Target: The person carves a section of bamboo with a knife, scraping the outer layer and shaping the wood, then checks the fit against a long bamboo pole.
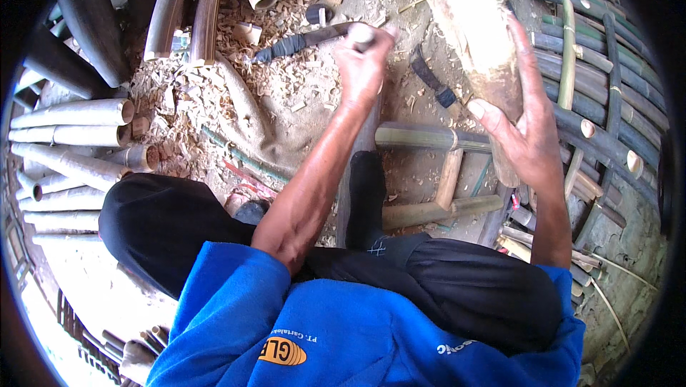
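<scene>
My left hand (pixel 363 65) is closed in a fist around a stick-like thing, of which only a pale rounded end (pixel 363 35) shows; the rest is hidden or blurred. My right hand (pixel 527 126) clasps a thick piece of pale wood (pixel 493 44), thumb on its near side and fingers along its right side. Its upper part is washed out by bright light. Beside my left hand a knife with a dark wrapped handle (pixel 282 49) lies on the ground. A second, short dark knife (pixel 429 78) lies between my hands.
Pale wood shavings (pixel 207 94) cover the ground. A bamboo frame (pixel 421 137) lies in front of my crossed legs. Cut bamboo tubes (pixel 71 133) are stacked at left, others (pixel 204 8) stand at far left. Bamboo racks (pixel 568 51) fill the right side. A cloth sack (pixel 250 122) lies beneath my left forearm.
</scene>
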The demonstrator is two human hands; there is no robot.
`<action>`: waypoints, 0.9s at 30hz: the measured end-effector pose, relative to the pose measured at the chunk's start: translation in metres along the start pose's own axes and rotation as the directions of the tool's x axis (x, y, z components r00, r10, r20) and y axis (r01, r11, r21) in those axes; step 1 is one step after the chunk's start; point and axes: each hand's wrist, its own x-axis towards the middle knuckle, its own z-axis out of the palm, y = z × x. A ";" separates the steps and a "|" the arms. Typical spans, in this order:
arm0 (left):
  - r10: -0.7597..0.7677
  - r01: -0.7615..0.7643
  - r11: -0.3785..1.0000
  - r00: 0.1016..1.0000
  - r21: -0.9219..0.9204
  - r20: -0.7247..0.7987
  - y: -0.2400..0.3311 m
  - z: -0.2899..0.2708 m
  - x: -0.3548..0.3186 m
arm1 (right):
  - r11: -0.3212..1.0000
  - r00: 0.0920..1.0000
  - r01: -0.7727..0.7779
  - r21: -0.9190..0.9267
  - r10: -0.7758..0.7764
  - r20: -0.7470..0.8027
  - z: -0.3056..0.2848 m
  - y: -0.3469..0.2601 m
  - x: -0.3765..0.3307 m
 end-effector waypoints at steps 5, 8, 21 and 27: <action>0.229 -0.244 0.965 0.962 0.096 0.145 -0.037 0.049 -0.030 | 0.972 0.999 0.049 -0.230 -0.050 0.000 0.021 0.019 -0.023; -0.064 -0.533 0.659 0.664 0.531 0.745 -0.035 0.034 -0.031 | 0.982 0.984 -0.157 -0.105 0.165 0.068 0.022 0.027 -0.035; 0.030 -0.115 0.957 0.952 0.265 0.304 -0.008 0.017 -0.028 | 0.984 0.992 -0.121 -0.135 0.116 -0.038 0.050 0.031 -0.038; -0.082 0.088 0.995 0.992 0.052 -0.101 0.053 -0.022 0.043 | 0.886 0.878 -0.419 0.198 0.451 -0.161 0.070 0.111 -0.098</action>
